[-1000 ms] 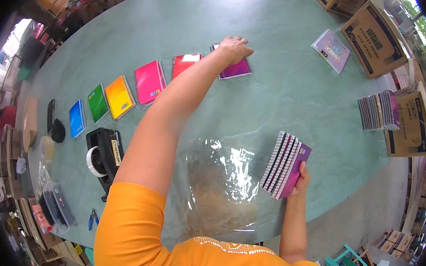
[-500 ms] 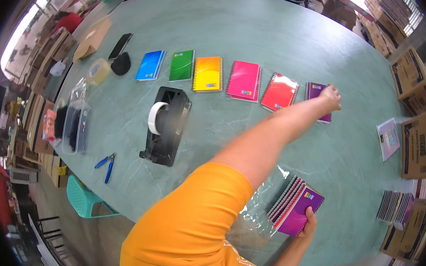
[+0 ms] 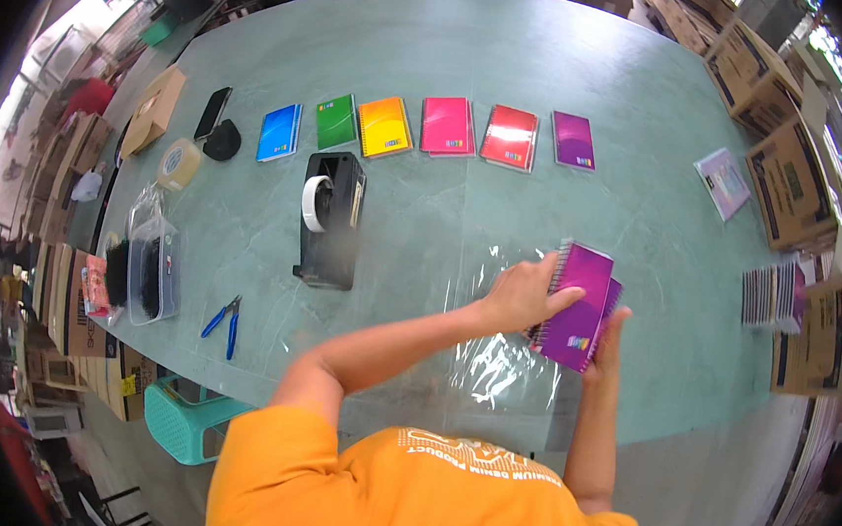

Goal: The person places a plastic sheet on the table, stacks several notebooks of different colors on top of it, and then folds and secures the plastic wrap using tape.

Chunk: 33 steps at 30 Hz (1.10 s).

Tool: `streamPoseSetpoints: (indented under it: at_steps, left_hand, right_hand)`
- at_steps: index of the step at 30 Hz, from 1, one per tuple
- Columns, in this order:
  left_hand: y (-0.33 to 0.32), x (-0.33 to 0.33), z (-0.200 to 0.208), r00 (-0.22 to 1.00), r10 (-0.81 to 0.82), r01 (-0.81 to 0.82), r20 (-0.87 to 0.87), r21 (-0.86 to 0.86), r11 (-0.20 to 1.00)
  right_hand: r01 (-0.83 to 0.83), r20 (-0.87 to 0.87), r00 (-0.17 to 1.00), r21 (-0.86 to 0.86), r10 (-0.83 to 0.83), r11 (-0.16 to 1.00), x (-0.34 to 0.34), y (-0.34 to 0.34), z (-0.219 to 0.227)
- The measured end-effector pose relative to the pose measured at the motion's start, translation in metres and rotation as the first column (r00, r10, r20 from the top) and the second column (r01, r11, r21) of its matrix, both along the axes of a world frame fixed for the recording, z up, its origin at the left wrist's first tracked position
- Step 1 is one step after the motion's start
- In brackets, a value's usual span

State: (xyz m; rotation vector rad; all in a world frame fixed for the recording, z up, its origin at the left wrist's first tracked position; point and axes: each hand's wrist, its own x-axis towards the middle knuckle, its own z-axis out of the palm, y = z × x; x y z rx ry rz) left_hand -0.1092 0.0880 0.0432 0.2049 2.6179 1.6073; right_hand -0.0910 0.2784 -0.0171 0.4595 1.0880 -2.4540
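My left hand (image 3: 525,293) grips a purple spiral notebook (image 3: 576,310), thumb across its cover and wire binding to the left. It lies over a stack of spiral notebooks whose purple top one (image 3: 613,296) shows along the right edge. My right hand (image 3: 607,347) is closed around the stack's right side; its lower fingers are hidden. Clear plastic film (image 3: 497,368) lies on the table beside the stack. Beyond my hands runs a row of notebooks: blue (image 3: 279,133), green (image 3: 336,123), yellow (image 3: 385,128), pink (image 3: 448,126), red (image 3: 510,137) and purple (image 3: 574,140).
A black tape dispenser (image 3: 333,222) stands left of centre. Blue pliers (image 3: 222,325), a clear bin (image 3: 155,272), a tape roll (image 3: 179,165) and a phone (image 3: 213,112) sit leftward. Along the right edge are cardboard boxes (image 3: 788,183) and a notebook stack (image 3: 774,296). A green stool (image 3: 186,423) stands below.
My left hand has come back from the purple notebook at the row's right end and brought a purple notebook onto the stack. My right hand still holds the stack, now farther from my body.
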Motion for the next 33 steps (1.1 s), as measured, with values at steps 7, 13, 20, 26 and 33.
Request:
streamPoseSetpoints:
  at_steps: [7,13,20,26,33]
  left_hand:
    - [-0.085,0.098,0.005,0.858,-0.176,-0.179,-0.483,-0.601,0.779]
    - [-0.081,0.128,-0.014,0.775,-0.192,0.092,-0.602,-0.194,0.977]
    - [-0.084,0.133,-0.052,0.985,0.145,-0.117,-0.09,0.26,0.958]
    - [-0.088,0.137,-0.047,0.971,0.125,-0.078,-0.203,0.224,0.971]
    - [-0.094,0.13,-0.067,0.972,0.04,0.003,-0.231,0.183,0.983]
  right_hand:
    - [-0.343,0.139,0.93,-0.015,0.341,0.939,0.028,-0.041,0.031]
    - [-0.509,0.11,0.854,0.381,0.509,0.772,0.048,-0.085,0.079]
    - [-0.249,-0.55,0.596,0.567,0.585,0.786,0.074,-0.09,0.026]
    - [0.106,-0.79,0.542,0.405,0.288,0.908,0.074,-0.094,0.017]
    - [0.187,-0.75,0.575,0.511,0.329,0.839,0.091,-0.113,0.002]
